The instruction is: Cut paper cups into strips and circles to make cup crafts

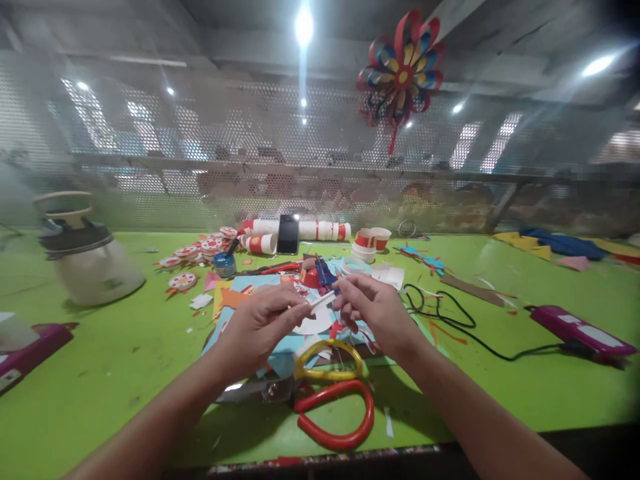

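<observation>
Between my two hands, above the middle of the table, is a small white strip [323, 303] that looks like paper. My left hand [263, 321] pinches its left end between thumb and fingers. The other end lies at the fingertips of my right hand [373, 310], which are closed together on it. Below the hands lie scissors [336, 415] with one yellow and one red handle, blades pointing left. Under and behind the strip are a white paper piece [316, 323], light blue paper sheets [280, 343] and a dark blue glue gun [326, 273].
Red-and-white paper discs [183, 282] and a blue jar [225, 265] are at the left, with a large white jug [93, 260] farther out. Paper cups [364, 243] and a phone [289, 235] stand behind. A black cord [465, 323] runs to a purple power strip [583, 331]. A paper flower [403, 77] hangs above.
</observation>
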### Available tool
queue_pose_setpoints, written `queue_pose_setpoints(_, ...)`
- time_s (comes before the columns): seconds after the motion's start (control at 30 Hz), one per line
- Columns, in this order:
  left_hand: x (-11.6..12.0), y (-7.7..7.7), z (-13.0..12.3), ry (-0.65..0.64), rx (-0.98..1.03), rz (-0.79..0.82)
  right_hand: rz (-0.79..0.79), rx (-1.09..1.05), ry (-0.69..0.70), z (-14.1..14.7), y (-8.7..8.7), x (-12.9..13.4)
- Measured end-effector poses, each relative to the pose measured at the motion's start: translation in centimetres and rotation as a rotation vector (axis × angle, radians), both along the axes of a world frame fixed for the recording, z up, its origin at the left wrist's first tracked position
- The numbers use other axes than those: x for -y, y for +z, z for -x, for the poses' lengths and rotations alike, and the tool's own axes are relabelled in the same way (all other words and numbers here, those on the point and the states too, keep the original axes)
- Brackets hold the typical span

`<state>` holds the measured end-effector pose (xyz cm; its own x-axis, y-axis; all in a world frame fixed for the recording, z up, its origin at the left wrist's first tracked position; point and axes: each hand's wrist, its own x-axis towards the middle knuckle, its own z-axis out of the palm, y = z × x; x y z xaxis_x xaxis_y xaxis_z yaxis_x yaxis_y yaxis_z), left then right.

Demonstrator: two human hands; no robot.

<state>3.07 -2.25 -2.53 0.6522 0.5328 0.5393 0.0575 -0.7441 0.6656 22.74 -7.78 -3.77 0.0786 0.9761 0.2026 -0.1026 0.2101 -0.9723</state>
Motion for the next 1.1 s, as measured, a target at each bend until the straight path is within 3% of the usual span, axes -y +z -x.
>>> queue_pose_setpoints(0.2, 0.0, 1.0, 0.2, -0.029, -0.019, 0.296, 0.004, 0.058, 0.213, 0.8, 0.5, 1.0)
queue_pose_setpoints(0.37, -0.1, 0.6, 0.1, -0.155, -0.041, 0.562, 0.105, 0.056, 0.195, 0.7, 0.3, 0.9)
queue_pose_setpoints(0.53, -0.4, 0.3, 0.5, -0.246, 0.033, 0.707, 0.137, 0.044, 0.168, 0.4, 0.4, 0.9)
queue_pose_setpoints(0.7, -0.5, 0.6, 1.0, -0.334, 0.080, 0.749, 0.168, 0.026, 0.179, 0.0, 0.4, 0.7)
queue_pose_setpoints(1.1, -0.7, 0.5, 1.1, -0.232, 0.095, 0.629, 0.182, 0.054, 0.187, -0.2, 0.6, 0.8)
